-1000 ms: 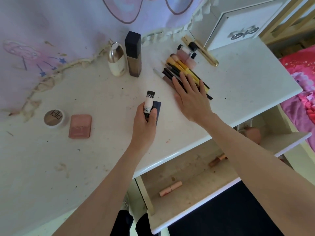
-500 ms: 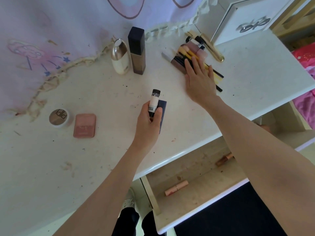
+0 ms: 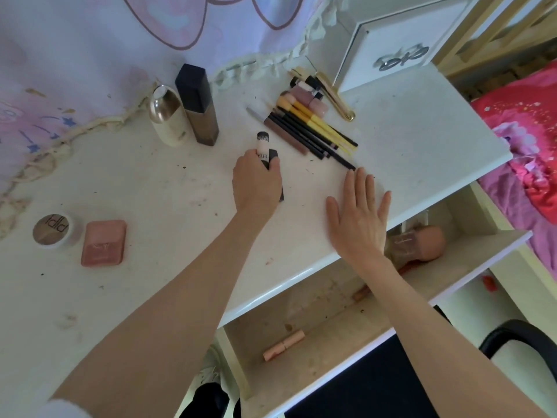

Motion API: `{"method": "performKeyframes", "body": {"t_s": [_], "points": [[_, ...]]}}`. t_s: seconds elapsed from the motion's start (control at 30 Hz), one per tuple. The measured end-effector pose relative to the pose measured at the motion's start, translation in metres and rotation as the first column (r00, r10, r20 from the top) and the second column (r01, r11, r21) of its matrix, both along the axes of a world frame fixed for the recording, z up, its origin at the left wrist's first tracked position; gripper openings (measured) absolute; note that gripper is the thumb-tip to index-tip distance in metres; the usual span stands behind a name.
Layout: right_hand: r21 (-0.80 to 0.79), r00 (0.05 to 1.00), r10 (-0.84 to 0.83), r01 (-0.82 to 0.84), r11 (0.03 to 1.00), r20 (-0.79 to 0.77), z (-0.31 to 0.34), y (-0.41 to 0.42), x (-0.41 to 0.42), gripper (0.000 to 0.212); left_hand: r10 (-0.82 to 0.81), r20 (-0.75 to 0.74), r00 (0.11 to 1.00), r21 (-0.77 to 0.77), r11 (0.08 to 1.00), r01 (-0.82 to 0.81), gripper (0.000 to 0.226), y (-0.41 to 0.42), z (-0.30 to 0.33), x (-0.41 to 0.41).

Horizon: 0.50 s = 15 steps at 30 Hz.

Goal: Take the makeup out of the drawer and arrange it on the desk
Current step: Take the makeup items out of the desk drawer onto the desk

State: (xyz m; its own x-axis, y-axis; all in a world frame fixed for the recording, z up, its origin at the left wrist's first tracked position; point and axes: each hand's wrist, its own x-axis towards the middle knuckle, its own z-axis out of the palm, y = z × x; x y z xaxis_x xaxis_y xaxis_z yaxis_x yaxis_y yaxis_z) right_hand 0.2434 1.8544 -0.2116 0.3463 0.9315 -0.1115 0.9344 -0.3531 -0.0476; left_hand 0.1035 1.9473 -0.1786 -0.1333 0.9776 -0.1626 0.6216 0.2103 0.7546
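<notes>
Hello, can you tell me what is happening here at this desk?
A person is moving makeup from an open drawer onto a white desk. The left hand holds a small tube with a black cap together with a dark case, low over the desk. The right hand is open and flat near the desk's front edge, just short of a row of brushes and pencils. A pink tube lies in the drawer.
</notes>
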Motion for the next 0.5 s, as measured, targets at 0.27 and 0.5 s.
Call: {"method": "performKeyframes", "body": {"t_s": [0.27, 0.5], "points": [[0.028, 0.999, -0.023, 0.022, 0.999, 0.028, -0.008, 0.002, 0.001, 0.069, 0.052, 0.155, 0.986, -0.008, 0.999, -0.052, 0.025, 0.03, 0.009, 0.025], [0.033, 0.999, -0.022, 0.021, 0.999, 0.03, -0.008, 0.002, 0.001, 0.069, -0.142, 0.064, 0.988, 0.087, 0.987, 0.136, 0.045, 0.003, -0.001, 0.014]]}}
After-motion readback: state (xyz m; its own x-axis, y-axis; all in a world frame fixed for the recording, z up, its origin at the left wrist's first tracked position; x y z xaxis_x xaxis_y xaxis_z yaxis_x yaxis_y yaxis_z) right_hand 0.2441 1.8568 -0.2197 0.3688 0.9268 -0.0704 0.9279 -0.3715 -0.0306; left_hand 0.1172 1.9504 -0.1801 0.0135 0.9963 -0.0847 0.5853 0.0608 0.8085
